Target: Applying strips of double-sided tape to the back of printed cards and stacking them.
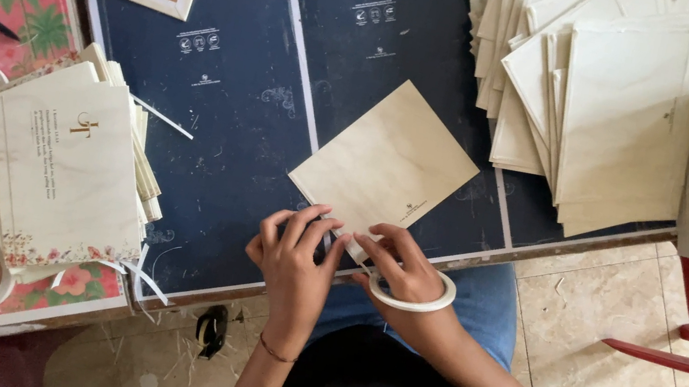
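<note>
A cream card [387, 166] lies flat on the dark worktop [219, 153], its near corner pinched by the fingers of the left hand [293, 255] and right hand [406, 271]. A tape roll [412, 300] is worn around the right wrist. The card is judged light, thin and easily creased, best held by its edges.
</note>
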